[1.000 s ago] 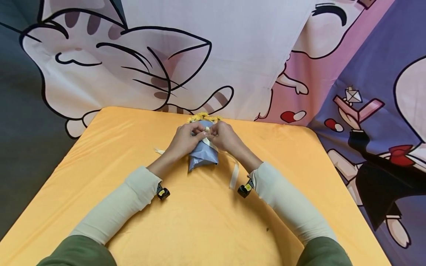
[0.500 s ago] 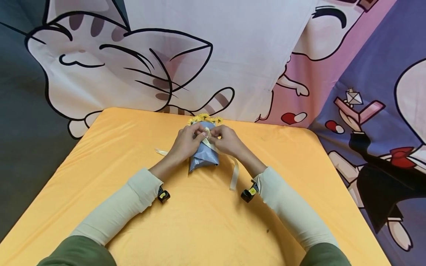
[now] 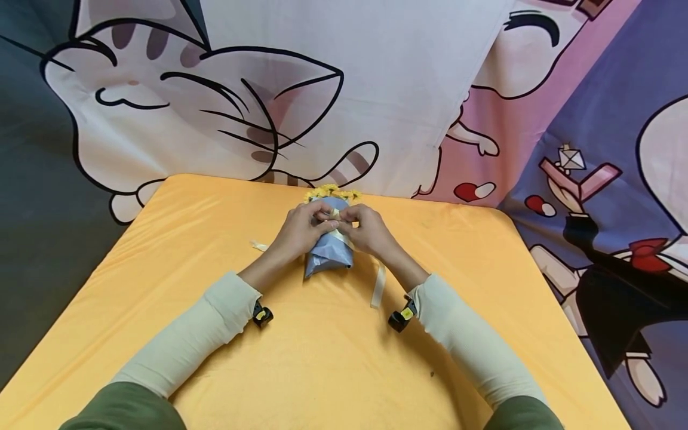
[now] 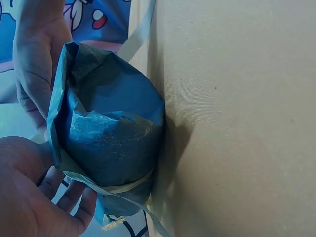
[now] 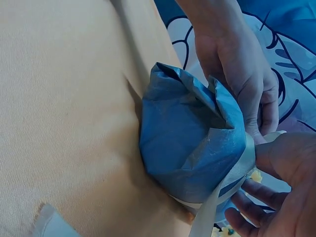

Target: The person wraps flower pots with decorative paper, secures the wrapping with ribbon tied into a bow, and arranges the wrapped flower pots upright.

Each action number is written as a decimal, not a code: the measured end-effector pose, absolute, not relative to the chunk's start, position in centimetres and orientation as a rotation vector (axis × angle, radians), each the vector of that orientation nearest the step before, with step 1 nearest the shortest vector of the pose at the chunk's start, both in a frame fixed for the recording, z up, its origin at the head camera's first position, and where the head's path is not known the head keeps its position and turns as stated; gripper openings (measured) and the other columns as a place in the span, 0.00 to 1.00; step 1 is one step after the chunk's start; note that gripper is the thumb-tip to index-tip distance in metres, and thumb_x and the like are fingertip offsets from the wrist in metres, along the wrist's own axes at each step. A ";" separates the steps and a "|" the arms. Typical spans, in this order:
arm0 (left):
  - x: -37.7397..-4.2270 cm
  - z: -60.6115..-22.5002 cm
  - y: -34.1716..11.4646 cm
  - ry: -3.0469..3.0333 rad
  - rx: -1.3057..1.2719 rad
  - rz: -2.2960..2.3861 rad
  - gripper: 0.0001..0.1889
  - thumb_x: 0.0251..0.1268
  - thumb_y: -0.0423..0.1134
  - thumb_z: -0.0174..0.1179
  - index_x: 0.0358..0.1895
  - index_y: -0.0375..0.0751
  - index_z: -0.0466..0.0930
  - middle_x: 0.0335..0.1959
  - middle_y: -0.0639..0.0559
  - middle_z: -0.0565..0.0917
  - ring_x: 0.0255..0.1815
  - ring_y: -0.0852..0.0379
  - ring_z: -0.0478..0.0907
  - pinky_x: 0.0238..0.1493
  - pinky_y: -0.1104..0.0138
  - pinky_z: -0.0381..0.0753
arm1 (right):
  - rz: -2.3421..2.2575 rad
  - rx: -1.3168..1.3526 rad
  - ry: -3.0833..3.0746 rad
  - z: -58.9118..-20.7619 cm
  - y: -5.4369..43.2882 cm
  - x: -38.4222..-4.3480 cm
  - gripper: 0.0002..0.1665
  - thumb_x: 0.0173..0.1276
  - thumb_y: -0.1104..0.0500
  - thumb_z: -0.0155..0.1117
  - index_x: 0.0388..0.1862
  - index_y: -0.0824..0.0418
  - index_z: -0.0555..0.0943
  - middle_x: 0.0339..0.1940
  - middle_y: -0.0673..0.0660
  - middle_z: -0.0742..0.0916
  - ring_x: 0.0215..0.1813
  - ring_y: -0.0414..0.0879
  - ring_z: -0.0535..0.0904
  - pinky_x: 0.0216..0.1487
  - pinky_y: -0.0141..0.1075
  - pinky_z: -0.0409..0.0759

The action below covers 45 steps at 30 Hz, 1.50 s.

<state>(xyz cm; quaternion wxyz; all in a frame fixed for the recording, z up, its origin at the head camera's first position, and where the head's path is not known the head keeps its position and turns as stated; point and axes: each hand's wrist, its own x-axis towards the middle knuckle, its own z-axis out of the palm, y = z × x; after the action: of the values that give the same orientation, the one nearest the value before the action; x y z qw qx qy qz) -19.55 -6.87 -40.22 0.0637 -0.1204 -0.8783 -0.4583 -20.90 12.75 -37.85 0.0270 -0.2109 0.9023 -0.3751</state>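
Observation:
A small bouquet in blue wrapping paper (image 3: 329, 254) lies on the table, its yellow flowers (image 3: 330, 190) pointing away from me. Cream ribbon (image 5: 243, 163) circles the wrapped bundle near the flower end. My left hand (image 3: 303, 230) pinches the ribbon between thumb and fingertips over the bundle's upper side. From the other side my right hand (image 3: 371, 228) pinches the ribbon as well, its fingertips almost meeting the left ones. In the right wrist view, the remaining right fingers (image 5: 249, 200) spread beside the wrapping. The exact crossing of the ribbon is partly hidden by the fingertips.
Yellow-orange cloth (image 3: 322, 358) covers the table. One loose ribbon tail (image 3: 378, 286) hangs down to the right, and another ribbon end (image 3: 259, 245) shows at the left. Cartoon-printed curtains (image 3: 398, 95) stand directly behind the table. A tiny dark speck (image 3: 432, 374) lies on the cloth.
My right hand has shifted slightly outward to the right. The left thumb has swung lower and now reaches across the ribbon. The bouquet has barely moved.

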 end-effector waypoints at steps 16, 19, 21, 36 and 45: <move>-19.7 -40.1 -7.0 -2.656 -0.310 -1.459 0.10 0.81 0.39 0.72 0.59 0.45 0.94 0.49 0.47 0.96 0.57 0.45 0.88 0.58 0.51 0.84 | -1.372 -0.436 2.814 -38.4 12.3 -20.6 0.11 0.82 0.58 0.74 0.52 0.65 0.94 0.57 0.63 0.95 0.65 0.59 0.93 0.64 0.51 0.92; -19.6 -40.1 -7.1 -2.664 -0.326 -1.442 0.11 0.81 0.39 0.72 0.59 0.44 0.94 0.50 0.46 0.96 0.56 0.45 0.89 0.58 0.51 0.85 | -1.394 -0.422 2.828 -38.3 12.0 -20.5 0.10 0.82 0.58 0.73 0.49 0.62 0.95 0.56 0.60 0.96 0.62 0.56 0.93 0.62 0.50 0.92; -19.6 -40.0 -7.1 -2.668 -0.341 -1.416 0.10 0.81 0.38 0.72 0.58 0.43 0.94 0.50 0.46 0.96 0.56 0.45 0.89 0.58 0.51 0.85 | -1.410 -0.426 2.822 -38.1 11.9 -20.5 0.10 0.83 0.57 0.73 0.48 0.61 0.96 0.58 0.58 0.96 0.62 0.54 0.92 0.62 0.50 0.92; -19.5 -40.5 -6.9 -2.631 -0.391 -1.316 0.05 0.82 0.34 0.69 0.51 0.43 0.93 0.45 0.46 0.95 0.47 0.47 0.88 0.52 0.53 0.84 | -1.309 -0.386 2.767 -37.6 13.5 -20.9 0.12 0.81 0.55 0.72 0.56 0.58 0.94 0.50 0.61 0.96 0.33 0.42 0.83 0.32 0.31 0.77; -19.2 -40.8 -6.8 -2.605 -0.374 -1.319 0.06 0.82 0.36 0.70 0.53 0.43 0.93 0.48 0.45 0.95 0.50 0.46 0.87 0.54 0.53 0.84 | -1.276 -0.568 2.816 -38.6 13.5 -21.0 0.09 0.88 0.56 0.66 0.55 0.59 0.90 0.57 0.60 0.91 0.53 0.52 0.90 0.48 0.42 0.87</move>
<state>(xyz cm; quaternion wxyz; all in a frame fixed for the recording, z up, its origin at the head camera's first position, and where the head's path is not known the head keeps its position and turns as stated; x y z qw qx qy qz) -19.19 -6.81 -40.85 0.0990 -0.1263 -0.8806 -0.4458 -21.02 13.52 -38.60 -0.0010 -0.1807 0.8958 -0.4061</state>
